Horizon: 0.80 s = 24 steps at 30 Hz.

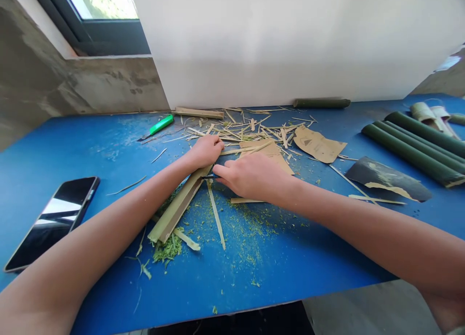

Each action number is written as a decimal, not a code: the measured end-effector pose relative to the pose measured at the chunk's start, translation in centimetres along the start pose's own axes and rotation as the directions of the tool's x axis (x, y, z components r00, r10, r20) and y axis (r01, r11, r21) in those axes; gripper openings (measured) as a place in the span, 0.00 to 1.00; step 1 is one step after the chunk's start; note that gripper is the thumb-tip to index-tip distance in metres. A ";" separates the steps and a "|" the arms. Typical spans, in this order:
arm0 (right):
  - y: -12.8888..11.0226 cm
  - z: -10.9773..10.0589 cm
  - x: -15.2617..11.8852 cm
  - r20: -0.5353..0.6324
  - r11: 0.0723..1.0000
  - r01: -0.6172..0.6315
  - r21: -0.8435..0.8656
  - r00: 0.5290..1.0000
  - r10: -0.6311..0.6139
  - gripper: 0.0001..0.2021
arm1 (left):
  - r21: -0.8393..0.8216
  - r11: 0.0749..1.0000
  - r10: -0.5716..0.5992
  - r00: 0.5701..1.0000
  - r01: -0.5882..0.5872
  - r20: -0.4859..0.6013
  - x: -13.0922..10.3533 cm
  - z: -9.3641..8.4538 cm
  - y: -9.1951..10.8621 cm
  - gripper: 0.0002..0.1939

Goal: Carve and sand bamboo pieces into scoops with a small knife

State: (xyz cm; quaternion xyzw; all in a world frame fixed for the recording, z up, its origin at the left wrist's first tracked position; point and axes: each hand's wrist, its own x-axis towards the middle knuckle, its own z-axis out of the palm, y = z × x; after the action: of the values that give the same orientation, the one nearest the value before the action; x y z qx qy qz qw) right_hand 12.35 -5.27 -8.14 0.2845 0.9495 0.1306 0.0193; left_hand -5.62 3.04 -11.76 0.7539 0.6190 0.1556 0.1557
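My left hand is closed on the far end of a split bamboo piece, which lies slanted on the blue table with its near end toward me. To the right of it, my right hand is closed round a small knife; most of its handle is hidden in my fingers. The thin dark blade touches the bamboo's right edge. A narrow bamboo sliver hangs down from near the blade. Green shavings lie under the near end of the bamboo.
Bamboo strips and worn sandpaper sheets litter the table behind my hands. A green utility knife and a phone lie left. Dark green bamboo pieces and black sandpaper are right. A white board stands behind.
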 end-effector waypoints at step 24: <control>-2.1 0.2 0.4 0.102 0.986 -0.098 0.133 0.991 0.085 0.19 | -0.192 0.980 0.068 0.995 -0.054 0.067 -0.1 -0.2 -1.1 0.13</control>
State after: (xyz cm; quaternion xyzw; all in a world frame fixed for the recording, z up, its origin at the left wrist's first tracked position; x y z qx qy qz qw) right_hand 10.98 -6.68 -8.88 0.3345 0.9402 0.0516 0.0393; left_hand -6.70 3.12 -12.02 0.7596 0.5716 0.1907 0.2447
